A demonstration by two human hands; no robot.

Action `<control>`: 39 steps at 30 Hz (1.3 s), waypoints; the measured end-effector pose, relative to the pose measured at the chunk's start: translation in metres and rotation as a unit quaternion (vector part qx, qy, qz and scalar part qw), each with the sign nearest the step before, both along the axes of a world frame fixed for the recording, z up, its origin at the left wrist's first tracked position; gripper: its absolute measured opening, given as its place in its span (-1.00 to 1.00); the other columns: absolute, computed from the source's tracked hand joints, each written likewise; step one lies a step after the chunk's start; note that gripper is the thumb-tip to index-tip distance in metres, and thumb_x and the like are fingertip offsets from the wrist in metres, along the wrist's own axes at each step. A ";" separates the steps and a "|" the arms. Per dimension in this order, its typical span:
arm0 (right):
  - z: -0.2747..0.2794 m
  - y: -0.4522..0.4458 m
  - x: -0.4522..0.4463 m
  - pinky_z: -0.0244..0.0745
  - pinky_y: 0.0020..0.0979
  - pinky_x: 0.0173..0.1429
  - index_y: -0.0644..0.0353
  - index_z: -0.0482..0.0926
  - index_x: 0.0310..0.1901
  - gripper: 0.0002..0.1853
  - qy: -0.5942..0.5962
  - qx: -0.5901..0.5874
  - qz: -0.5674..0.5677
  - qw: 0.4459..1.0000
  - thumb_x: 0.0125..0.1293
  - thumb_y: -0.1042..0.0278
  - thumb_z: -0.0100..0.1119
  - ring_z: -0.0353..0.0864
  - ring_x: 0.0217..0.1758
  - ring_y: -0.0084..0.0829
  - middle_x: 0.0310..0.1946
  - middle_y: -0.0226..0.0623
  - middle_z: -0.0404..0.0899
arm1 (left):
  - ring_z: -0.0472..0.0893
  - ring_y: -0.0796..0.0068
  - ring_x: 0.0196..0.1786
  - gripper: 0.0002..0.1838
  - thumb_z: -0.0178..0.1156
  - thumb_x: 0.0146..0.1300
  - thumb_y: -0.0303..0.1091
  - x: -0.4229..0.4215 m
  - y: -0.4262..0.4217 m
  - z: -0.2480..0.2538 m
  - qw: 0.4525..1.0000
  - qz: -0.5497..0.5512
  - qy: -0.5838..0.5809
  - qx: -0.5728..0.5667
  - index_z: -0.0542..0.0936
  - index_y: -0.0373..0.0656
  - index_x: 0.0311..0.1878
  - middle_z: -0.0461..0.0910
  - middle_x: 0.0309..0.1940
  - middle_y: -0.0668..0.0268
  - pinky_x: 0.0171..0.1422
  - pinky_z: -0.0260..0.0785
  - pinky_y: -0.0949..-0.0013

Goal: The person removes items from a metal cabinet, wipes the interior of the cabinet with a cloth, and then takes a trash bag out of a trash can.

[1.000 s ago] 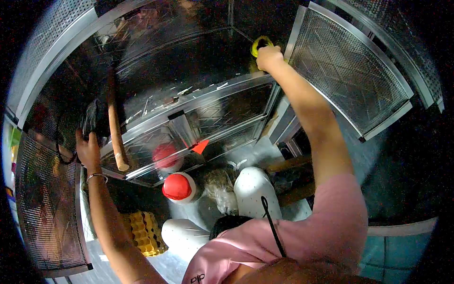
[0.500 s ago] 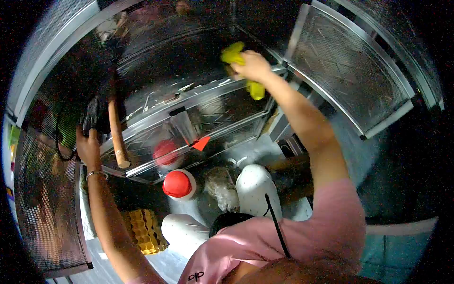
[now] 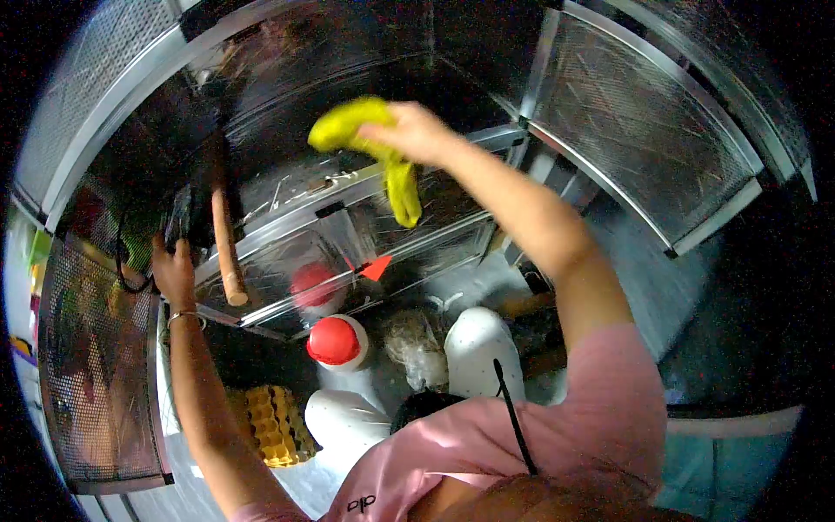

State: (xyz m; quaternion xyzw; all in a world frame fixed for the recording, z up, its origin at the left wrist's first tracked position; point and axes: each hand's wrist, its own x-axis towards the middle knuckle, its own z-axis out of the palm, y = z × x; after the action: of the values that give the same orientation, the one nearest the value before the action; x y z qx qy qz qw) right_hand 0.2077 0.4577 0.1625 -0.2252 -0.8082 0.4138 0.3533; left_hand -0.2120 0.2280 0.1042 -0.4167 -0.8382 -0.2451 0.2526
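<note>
A yellow-green cloth (image 3: 352,126) is bunched in my right hand (image 3: 413,135), its loose end hanging down over the cabinet's metal frame. The hand is above the dark inside of the low cabinet (image 3: 300,209). At the cabinet's left side, my left hand (image 3: 176,274) has its fingers around something dark and shiny, like a plastic-wrapped bundle (image 3: 181,217); its kind is unclear in the shadow. Beside that hand, a wooden handle (image 3: 228,248) leans out over the cabinet edge, its upper end lost in the dark. Small light scraps (image 3: 326,184) lie along the cabinet's inner edge.
An open mesh door (image 3: 648,122) stands at the right, another mesh door (image 3: 100,357) at the left. On the floor are a red-lidded white container (image 3: 335,341), a clear plastic bag (image 3: 417,348) and egg trays (image 3: 277,424), close to my knees.
My right hand has swept left with the cloth, from the cabinet's right corner towards its middle. My left hand stays by the dark bundle; the view has shifted slightly.
</note>
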 end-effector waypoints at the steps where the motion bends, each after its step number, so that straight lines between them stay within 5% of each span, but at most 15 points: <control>1: -0.001 0.033 0.004 0.39 -0.54 -0.25 0.17 0.53 -0.17 -0.69 -0.013 0.005 -0.008 1.000 0.13 0.14 0.15 0.49 -0.35 -0.64 -0.38 -0.43 0.57 | 0.43 -0.03 -0.03 -0.35 0.03 -0.03 -0.07 0.031 -0.001 0.014 1.000 0.000 -0.016 0.027 0.33 -0.39 0.06 0.41 -0.06 -0.13 0.02 0.26 0.16; 4: 0.026 0.084 0.024 0.39 -0.51 -0.28 0.15 0.53 -0.18 -0.63 -0.108 0.091 -0.163 0.976 0.15 0.01 0.08 0.50 -0.40 -0.56 -0.45 -0.40 0.57 | 0.43 -0.05 -0.04 -0.36 0.02 -0.01 -0.08 0.025 -0.007 0.012 0.996 -0.034 0.064 0.050 0.33 -0.40 0.06 0.42 -0.08 -0.14 0.00 0.27 0.16; 6: 0.008 0.131 0.027 0.38 -0.36 -0.08 0.15 0.46 -0.04 -0.44 -0.266 0.182 -0.245 0.914 0.15 -0.19 -0.06 0.53 -0.14 -0.30 -0.20 -0.15 0.54 | 0.44 -0.08 -0.08 -0.36 0.03 -0.03 -0.07 0.077 -0.007 0.046 0.993 0.020 -0.114 0.037 0.33 -0.42 0.03 0.44 -0.14 -0.15 -0.02 0.27 0.17; 10: 0.009 0.107 -0.010 0.22 -0.39 0.11 0.15 0.31 0.09 -0.32 -0.272 0.155 -0.140 0.939 0.09 -0.25 -0.06 0.34 0.08 -0.24 0.03 -0.11 0.34 | 0.46 -0.11 -0.21 -0.39 0.05 -0.08 -0.10 0.048 0.000 0.022 0.994 -0.006 0.062 0.092 0.38 -0.43 -0.04 0.46 -0.25 -0.17 -0.14 0.30 0.13; 12: -0.005 0.094 -0.025 0.12 -0.41 0.23 0.16 0.21 0.18 -0.22 -0.281 0.122 -0.073 0.949 0.06 -0.29 -0.06 0.21 0.22 -0.20 0.17 -0.08 0.20 | 0.48 -0.10 -0.20 -0.39 0.05 -0.09 -0.10 0.044 -0.004 0.026 0.997 0.014 -0.072 0.025 0.39 -0.41 -0.04 0.47 -0.25 -0.15 -0.12 0.30 0.13; 14: -0.024 0.105 -0.050 0.15 -0.41 0.21 0.16 0.25 0.16 -0.26 -0.300 0.156 -0.128 0.932 0.06 -0.23 -0.03 0.25 0.19 -0.21 0.14 -0.09 0.26 | 0.48 -0.08 -0.20 -0.38 0.04 -0.11 -0.07 0.035 -0.003 0.019 0.996 -0.048 -0.004 0.078 0.40 -0.41 -0.06 0.48 -0.26 -0.13 -0.12 0.31 0.14; 21: -0.013 0.044 -0.076 0.16 -0.35 0.20 0.22 0.37 0.05 -0.48 -0.300 0.230 0.065 0.923 0.12 0.04 0.03 0.30 0.13 -0.19 0.08 -0.14 0.33 | 0.49 -0.05 -0.22 -0.44 0.02 -0.12 -0.09 0.061 -0.002 0.031 0.993 -0.037 -0.004 0.115 0.41 -0.32 -0.08 0.50 -0.29 -0.09 -0.15 0.31 0.13; 23: -0.017 0.045 -0.072 0.32 -0.29 -0.04 0.16 0.48 -0.11 -0.67 -0.222 0.278 0.225 0.907 0.06 0.25 0.10 0.43 -0.09 -0.19 -0.19 -0.17 0.46 | 0.49 -0.02 -0.17 -0.41 0.02 -0.11 -0.08 0.050 -0.005 0.028 0.997 -0.041 -0.013 0.058 0.40 -0.32 -0.03 0.50 -0.23 -0.07 -0.10 0.32 0.17; 26: -0.004 0.012 -0.042 0.33 -0.31 -0.09 0.18 0.50 -0.21 -0.74 -0.169 0.365 0.212 0.891 0.02 0.34 0.11 0.43 -0.16 -0.18 -0.28 -0.18 0.42 | 0.49 -0.01 -0.15 -0.39 0.02 -0.10 -0.07 0.040 -0.004 0.022 0.999 0.015 0.014 0.033 0.39 -0.32 -0.01 0.49 -0.21 -0.08 -0.09 0.32 0.19; 30: 0.015 0.011 -0.009 0.33 -0.37 -0.06 0.23 0.48 -0.17 -0.70 -0.260 0.287 0.225 0.894 0.02 0.34 0.12 0.44 -0.15 -0.19 -0.24 -0.19 0.45 | 0.49 -0.02 -0.16 -0.39 0.02 -0.09 -0.05 0.038 -0.002 0.018 0.991 -0.022 0.079 0.102 0.40 -0.34 -0.02 0.48 -0.22 -0.11 -0.12 0.33 0.18; 32: 0.020 0.011 0.007 0.32 -0.45 -0.02 0.24 0.48 -0.15 -0.69 -0.211 0.274 0.266 0.900 0.06 0.31 0.13 0.48 -0.12 -0.35 -0.19 -0.27 0.50 | 0.49 -0.02 -0.16 -0.40 0.02 -0.08 -0.05 0.068 -0.006 0.038 0.996 0.013 -0.059 0.070 0.41 -0.32 -0.02 0.48 -0.22 -0.11 -0.12 0.33 0.17; 34: 0.027 0.016 0.012 0.31 -0.51 0.01 0.21 0.49 -0.11 -0.69 -0.169 0.103 0.276 0.941 0.11 0.29 0.13 0.48 -0.13 -0.52 -0.20 -0.35 0.53 | 0.49 -0.02 -0.17 -0.42 0.02 -0.08 -0.04 0.059 -0.004 0.031 0.995 0.004 -0.036 0.095 0.42 -0.29 -0.04 0.49 -0.23 -0.10 -0.12 0.33 0.16; 35: 0.030 0.017 0.013 0.33 -0.52 -0.01 0.19 0.48 -0.08 -0.68 -0.156 0.025 0.191 0.969 0.14 0.27 0.11 0.46 -0.16 -0.59 -0.22 -0.40 0.54 | 0.50 -0.02 -0.18 -0.43 0.02 -0.07 -0.04 0.056 -0.003 0.027 0.993 -0.008 -0.013 0.119 0.43 -0.27 -0.05 0.50 -0.25 -0.09 -0.12 0.33 0.15; 36: 0.038 0.027 0.010 0.32 -0.51 0.01 0.27 0.40 0.01 -0.59 -0.183 -0.007 0.165 0.969 0.15 0.25 0.10 0.46 -0.11 -0.51 -0.16 -0.20 0.51 | 0.50 -0.02 -0.18 -0.43 0.02 -0.07 -0.04 0.056 -0.003 0.027 0.993 -0.008 -0.014 0.115 0.43 -0.27 -0.05 0.50 -0.25 -0.09 -0.12 0.33 0.15; 39: 0.028 0.050 -0.026 0.35 -0.46 -0.01 0.17 0.46 -0.03 -0.60 -0.143 0.090 -0.035 0.985 0.12 0.16 0.11 0.50 -0.13 -0.44 -0.16 -0.26 0.53 | 0.50 -0.02 -0.21 -0.48 0.01 -0.07 -0.04 0.064 -0.005 0.032 0.994 -0.025 0.018 0.102 0.45 -0.24 -0.10 0.50 -0.28 -0.08 -0.15 0.33 0.13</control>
State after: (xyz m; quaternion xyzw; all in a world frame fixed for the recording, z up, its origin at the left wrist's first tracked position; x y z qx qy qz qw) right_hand 0.1818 0.5072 0.1906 -0.2774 -0.8762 0.2902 0.2667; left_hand -0.1484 0.2227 0.1367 -0.4143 -0.7931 -0.3281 0.3030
